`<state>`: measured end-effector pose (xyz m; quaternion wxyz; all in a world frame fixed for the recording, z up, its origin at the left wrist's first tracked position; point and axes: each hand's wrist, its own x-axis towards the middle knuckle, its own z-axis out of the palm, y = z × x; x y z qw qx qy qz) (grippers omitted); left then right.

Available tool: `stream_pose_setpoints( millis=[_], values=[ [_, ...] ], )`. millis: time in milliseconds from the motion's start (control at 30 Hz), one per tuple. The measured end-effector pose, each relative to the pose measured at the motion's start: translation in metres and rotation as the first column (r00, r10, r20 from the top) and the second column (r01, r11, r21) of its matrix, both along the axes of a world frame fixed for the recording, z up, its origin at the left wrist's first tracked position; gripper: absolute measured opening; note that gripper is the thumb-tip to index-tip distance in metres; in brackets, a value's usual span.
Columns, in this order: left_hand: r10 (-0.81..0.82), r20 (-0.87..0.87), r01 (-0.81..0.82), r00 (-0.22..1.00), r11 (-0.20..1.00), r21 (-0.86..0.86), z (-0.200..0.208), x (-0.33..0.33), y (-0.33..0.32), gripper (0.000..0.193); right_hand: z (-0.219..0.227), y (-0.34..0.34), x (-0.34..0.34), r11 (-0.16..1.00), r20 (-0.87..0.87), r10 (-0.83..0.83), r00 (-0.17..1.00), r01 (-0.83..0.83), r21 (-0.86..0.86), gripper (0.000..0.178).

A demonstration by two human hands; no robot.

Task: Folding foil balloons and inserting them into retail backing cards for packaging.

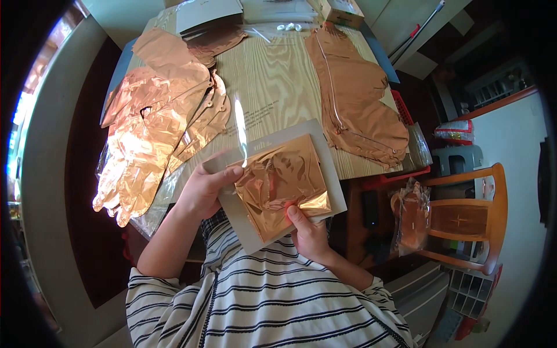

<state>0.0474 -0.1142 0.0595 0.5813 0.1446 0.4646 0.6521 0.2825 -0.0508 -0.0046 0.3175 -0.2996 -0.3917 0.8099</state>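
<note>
We see a wooden table (278, 81) with pale grain in the middle of the room, daylight falling bright across its top. To the right of the table stands a wooden chair (470, 217) with a curved back rail and a dark seat, and behind the chair a white wall (510, 139) rises. Below the chair sits a small white rack (467, 287) with open compartments. Left of the table runs dark floor (81, 191), then a pale grey band, and beyond it a bright window (23, 104) at the far edge.
</note>
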Motion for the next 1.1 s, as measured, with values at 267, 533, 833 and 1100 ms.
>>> stream_pose_setpoints(
  millis=[267, 533, 833, 1100],
  values=[
    [0.071, 0.024, -0.07, 0.997, 0.997, -0.01, 0.006, 0.007, -0.007, 0.059, 0.0, -0.005, 0.003, 0.994, 0.06, 0.065, 0.996, -0.07, 0.084, 0.018],
    [-0.044, 0.033, 0.039, 0.999, 0.991, 0.125, 0.008, -0.007, -0.015, 0.074, 0.001, -0.009, 0.003, 0.975, -0.052, 0.13, 0.99, -0.137, -0.177, 0.027],
    [-0.186, 0.165, 0.143, 0.969, 0.959, 0.243, 0.01, -0.018, -0.009, 0.086, 0.008, -0.007, 0.0, 0.973, -0.067, 0.118, 0.991, -0.129, -0.194, 0.021],
    [-0.154, 0.257, 0.114, 0.954, 0.98, 0.166, -0.01, -0.016, -0.029, 0.049, 0.006, -0.008, -0.003, 0.992, -0.069, 0.091, 0.993, -0.096, -0.082, 0.02]
  ],
)
